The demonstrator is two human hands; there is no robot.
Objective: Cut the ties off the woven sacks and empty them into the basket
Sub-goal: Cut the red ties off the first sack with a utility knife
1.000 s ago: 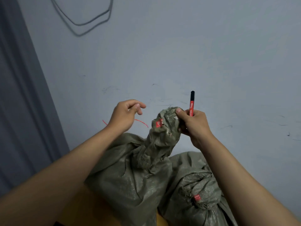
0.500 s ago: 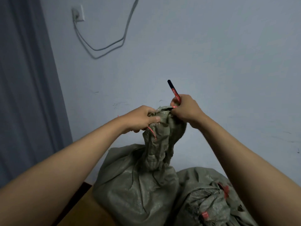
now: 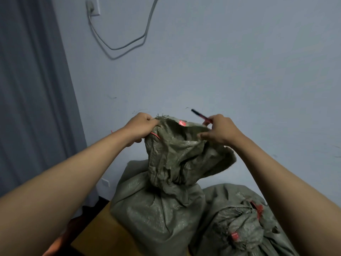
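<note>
Upright sack [image 3: 162, 182]: mouth loose, no tie round its neck, not emptied; basket not in view. Left hand [image 3: 142, 126] grip curled on the rim, loose red tie [image 3: 155, 134] under it. Right hand [image 3: 219, 130] grip pinches opposite rim, holding red cutter [image 3: 200, 115]. Second sack [image 3: 239, 224], below right grip on bench [image 3: 99, 235], still tied

A plain room indoors — painted wall [image 3: 239, 61], wall socket [image 3: 93, 7] with cable [image 3: 120, 47], grey curtain [image 3: 27, 89].
</note>
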